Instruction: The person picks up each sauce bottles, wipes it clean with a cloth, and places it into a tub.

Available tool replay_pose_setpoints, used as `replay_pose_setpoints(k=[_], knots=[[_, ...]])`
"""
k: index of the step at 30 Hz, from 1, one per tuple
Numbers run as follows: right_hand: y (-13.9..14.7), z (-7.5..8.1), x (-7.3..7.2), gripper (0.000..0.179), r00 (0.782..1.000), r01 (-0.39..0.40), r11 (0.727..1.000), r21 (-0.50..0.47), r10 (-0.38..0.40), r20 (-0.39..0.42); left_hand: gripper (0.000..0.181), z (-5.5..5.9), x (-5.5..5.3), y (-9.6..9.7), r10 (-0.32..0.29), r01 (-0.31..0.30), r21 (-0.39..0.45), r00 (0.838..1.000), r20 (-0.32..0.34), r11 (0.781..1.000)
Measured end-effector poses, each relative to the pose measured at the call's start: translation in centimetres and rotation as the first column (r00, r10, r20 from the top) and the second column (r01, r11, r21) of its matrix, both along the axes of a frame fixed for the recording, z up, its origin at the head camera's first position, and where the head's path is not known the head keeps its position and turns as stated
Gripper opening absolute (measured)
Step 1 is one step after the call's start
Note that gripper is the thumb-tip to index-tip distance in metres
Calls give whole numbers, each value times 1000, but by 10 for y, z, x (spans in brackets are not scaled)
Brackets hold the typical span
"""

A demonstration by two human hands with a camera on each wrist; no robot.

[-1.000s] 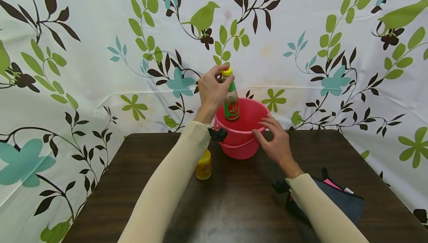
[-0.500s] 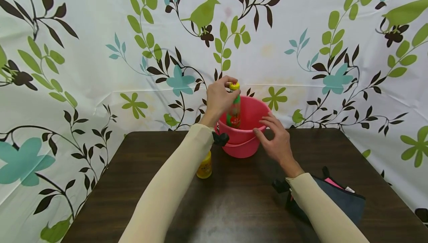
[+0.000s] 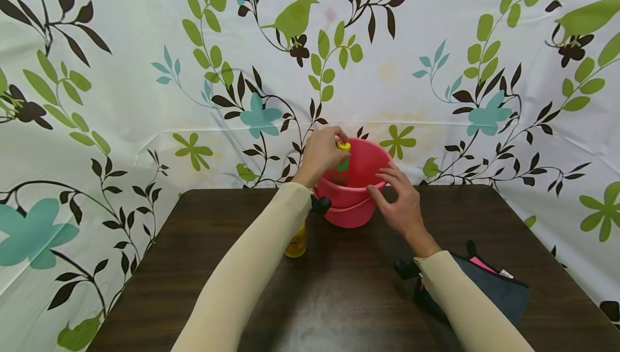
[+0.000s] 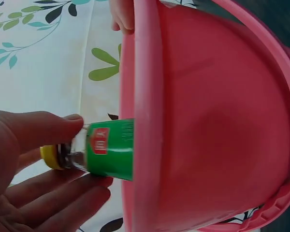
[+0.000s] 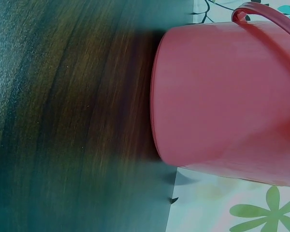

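My left hand point(image 3: 322, 153) grips a glass bottle by its neck, with the bottle's yellow cap point(image 3: 343, 146) showing by the fingers. The bottle's green label point(image 4: 111, 149) is partly visible in the left wrist view. Its lower part is inside a pink bucket point(image 3: 351, 217), hidden by the near wall from the left wrist camera. On the bucket's right rim rests my right hand point(image 3: 399, 201), fingers spread and fairly straight, thumb at the front edge. The right wrist view shows the bucket's side point(image 5: 222, 96), but no hand.
A yellow-lidded jar point(image 3: 296, 243) stands left of the bucket, partly behind my left sleeve. To the right, a dark grey pouch point(image 3: 499, 293) with pink inside lies under my right forearm. A patterned curtain point(image 3: 160, 104) hangs behind the dark wooden table point(image 3: 349, 298).
My left hand has lowered the bottle into the bucket, moving down and slightly right. The right hand stays at the rim.
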State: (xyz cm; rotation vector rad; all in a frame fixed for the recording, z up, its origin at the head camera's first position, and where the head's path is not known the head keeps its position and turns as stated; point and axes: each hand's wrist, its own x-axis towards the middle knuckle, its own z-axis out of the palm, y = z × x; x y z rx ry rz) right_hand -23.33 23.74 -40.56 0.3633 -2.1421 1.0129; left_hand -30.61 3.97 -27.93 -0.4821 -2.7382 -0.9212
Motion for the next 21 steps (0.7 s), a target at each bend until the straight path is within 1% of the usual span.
replay_pose_setpoints(k=[3,6,10,16,21], knots=[[0,0,0,40,1000,6,1000,2,-6,5,30,-2,0,-1,-11,12,-45,999,37,999],[1,0,0,41,1000,8,1000,6,-8,11,29,-5,0,-2,-25,30,-67,997,74,997],[1,-1,0,41,1000,8,1000,7,-8,13,30,-10,-1,-4,-33,44,-105,994,104,994],[0,0,1,41,1000,1,1000,4,-1,13,29,-13,-1,-6,-56,73,-133,990,127,988],[-1,1,0,42,1000,-4,1000,2,4,17,31,-12,-2,-12,-54,75,-163,990,132,984]])
